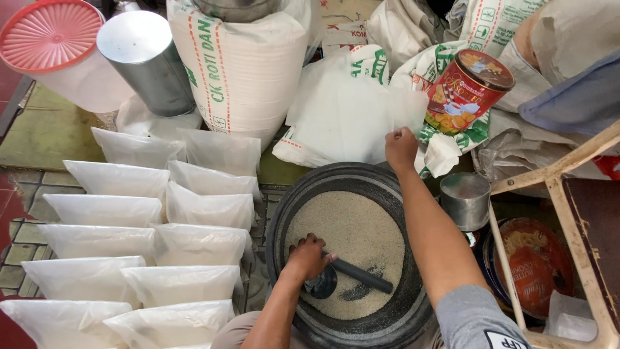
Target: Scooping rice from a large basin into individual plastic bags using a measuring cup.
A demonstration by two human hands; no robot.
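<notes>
My left hand (307,257) grips a dark scoop (349,276) whose cup end is dug into pale grain (352,239) inside a round black basin (294,194). My right hand (401,147) reaches beyond the basin's far rim and pinches the edge of a thin clear plastic bag (361,116) lying on white sacks. A red round tin with a brown lid (466,90) stands tilted just right of that hand.
Several filled clear bags (129,245) lie in two rows on the tiled floor at left. A big white sack (242,71), a metal canister (145,61) and a red-lidded tub (51,39) stand behind. A small metal cup (465,197), another tin (536,258) and a wooden frame (555,194) are at right.
</notes>
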